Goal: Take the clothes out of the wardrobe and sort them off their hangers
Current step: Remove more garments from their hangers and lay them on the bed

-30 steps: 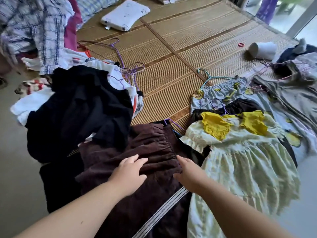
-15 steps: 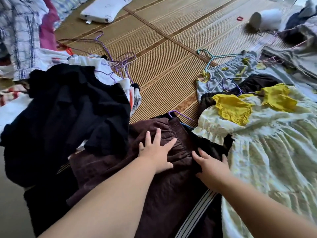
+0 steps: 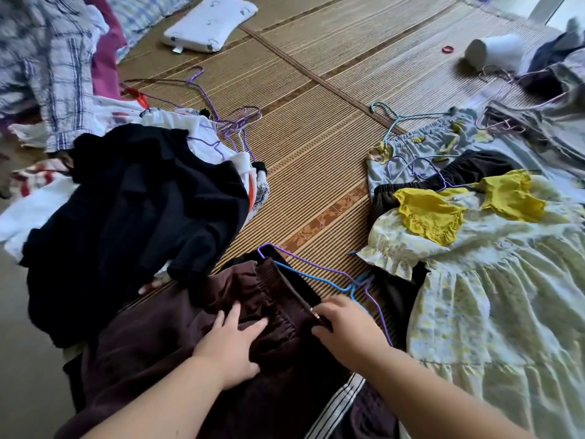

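My right grip [image 3: 343, 327] curls over the waistband edge of the brown garment [image 3: 177, 337]. Its fingertips are tucked out of sight, so I cannot tell whether they pinch cloth or wire (a tiny glint sits there, too small to name). The purple hanger [image 3: 316, 264] and blue hanger [image 3: 316, 278] pass under that grip, their lower parts hidden. Just below the brown garment, a striped fabric [image 3: 335, 407] is cut off by the bottom edge. Right of it, the pale yellow dress [image 3: 490, 312] runs off the frame. Left of it, a black top [image 3: 133, 223] covers most of the white clothes [image 3: 218, 144]. Far beyond it to the left, the plaid cloth [image 3: 47, 58] is blurred and cropped.
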Tool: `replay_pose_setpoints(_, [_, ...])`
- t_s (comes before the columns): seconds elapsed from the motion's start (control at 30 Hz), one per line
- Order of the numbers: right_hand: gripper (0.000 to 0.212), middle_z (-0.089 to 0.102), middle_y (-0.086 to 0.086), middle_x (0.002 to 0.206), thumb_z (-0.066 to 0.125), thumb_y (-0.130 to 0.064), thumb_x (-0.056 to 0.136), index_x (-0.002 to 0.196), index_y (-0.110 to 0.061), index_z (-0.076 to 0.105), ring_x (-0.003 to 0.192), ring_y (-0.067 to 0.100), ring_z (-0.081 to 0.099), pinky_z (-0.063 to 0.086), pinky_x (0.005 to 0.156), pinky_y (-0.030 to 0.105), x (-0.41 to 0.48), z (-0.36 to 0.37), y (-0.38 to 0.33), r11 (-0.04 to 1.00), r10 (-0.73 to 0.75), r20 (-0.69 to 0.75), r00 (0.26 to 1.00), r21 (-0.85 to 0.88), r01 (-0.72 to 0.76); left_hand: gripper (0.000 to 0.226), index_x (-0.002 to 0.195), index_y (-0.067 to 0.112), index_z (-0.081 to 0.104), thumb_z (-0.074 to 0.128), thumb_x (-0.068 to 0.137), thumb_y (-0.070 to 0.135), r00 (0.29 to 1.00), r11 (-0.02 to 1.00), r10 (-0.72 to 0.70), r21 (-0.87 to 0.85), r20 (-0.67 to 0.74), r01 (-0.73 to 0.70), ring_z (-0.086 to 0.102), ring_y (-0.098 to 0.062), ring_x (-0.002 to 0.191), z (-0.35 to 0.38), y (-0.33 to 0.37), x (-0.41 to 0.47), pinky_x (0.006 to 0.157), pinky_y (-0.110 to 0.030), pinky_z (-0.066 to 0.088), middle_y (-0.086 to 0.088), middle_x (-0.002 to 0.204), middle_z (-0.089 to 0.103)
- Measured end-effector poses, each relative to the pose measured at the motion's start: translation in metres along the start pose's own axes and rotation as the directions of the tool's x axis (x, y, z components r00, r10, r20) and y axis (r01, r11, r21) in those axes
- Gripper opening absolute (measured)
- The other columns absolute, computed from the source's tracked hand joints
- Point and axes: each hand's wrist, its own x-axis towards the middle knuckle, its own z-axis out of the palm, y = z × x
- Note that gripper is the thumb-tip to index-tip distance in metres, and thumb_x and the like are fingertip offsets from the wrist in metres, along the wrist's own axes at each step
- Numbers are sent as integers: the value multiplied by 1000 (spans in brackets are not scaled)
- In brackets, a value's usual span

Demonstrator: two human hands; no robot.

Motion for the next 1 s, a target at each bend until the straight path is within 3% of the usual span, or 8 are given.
replay_pose_setpoints(0.1, [41, 46, 6, 118, 60, -25, 83, 122, -19, 50, 115, 29, 44, 39, 95, 37, 5, -5, 2, 932, 362, -279, 890, 114, -343, 82, 139, 60, 5, 59, 77, 53, 1000, 999, -6, -40, 3, 6, -7, -30, 146, -2, 0, 1, 111, -41, 27, 2, 158, -18])
replay_pose_setpoints(0.2, [60, 44, 14, 127, 60, -33, 87, 137, -15, 33, 118, 36, 44, 40, 91, 39, 13, -8, 13, 790, 606, -140, 783, 221, -572, 78, 139, 60, 10, 57, 78, 52, 1000, 998, -11, -68, 16, 12, -6, -30, 146, -5, 0, 3, 112, -40, 26, 1, 158, -16])
replay_pose_setpoints(0.27, [46, 55, 12, 116, 57, -29, 90, 129, -11, 39, 111, 33, 53, 41, 78, 34, 16, -6, 21, 796, 600, -108, 792, 181, -578, 77, 139, 60, 11, 57, 78, 52, 1000, 997, -12, -74, 27, 14, -6, -30, 146, -5, 0, 3, 112, -41, 26, 0, 158, -15])
replay_pose_setpoints(0.37, [9, 60, 2, 84, 53, -13, 87, 95, -16, 55, 92, 28, 60, 38, 65, 29, 11, -7, 23, 817, 569, -149, 809, 217, -534, 78, 141, 57, 11, 56, 78, 51, 997, 996, -28, -84, 67, 34, -7, -33, 146, -5, -3, -1, 114, -41, 22, -2, 158, -17])
replay_pose_setpoints(0.47, [17, 65, 0, 84, 52, -17, 88, 98, -22, 64, 85, 25, 59, 34, 65, 27, -1, -6, 10, 775, 603, -179, 777, 361, -519, 79, 143, 54, 12, 56, 79, 51, 991, 991, -61, -109, 116, 73, -4, -36, 145, -6, -4, -13, 115, -40, 16, -7, 158, -17])
replay_pose_setpoints(0.57, [15, 57, -4, 66, 55, -16, 89, 74, -21, 57, 69, 21, 54, 38, 62, 34, -14, -10, -17, 758, 534, -200, 821, 543, -361, 76, 145, 49, 16, 56, 81, 51, 993, 976, -79, -195, 83, 94, 7, -32, 145, -12, -3, -32, 116, -38, 19, -7, 159, -6])
replay_pose_setpoints(0.8, [15, 56, -8, 52, 66, -25, 84, 69, -27, 64, 48, 5, 45, 39, 55, 28, -49, -68, -56, 795, 252, -120, 960, 592, -135, 74, 146, 39, 20, 58, 83, 37, 936, 924, -71, -377, -346, -69, 28, -18, 137, -74, 26, -88, 109, -33, 31, 3, 149, 27])
replay_pose_setpoints(1.0, [34, 41, -7, 48, 59, -43, 89, 75, -14, 68, 39, 7, 32, 27, 42, 23, -90, -156, -106, 698, 204, -31, 978, 705, -123, 65, 141, 37, 32, 60, 83, 32, 791, 948, 26, -237, -612, -214, 35, -20, 128, -163, 57, -164, 107, -33, 30, 1, 137, 37])
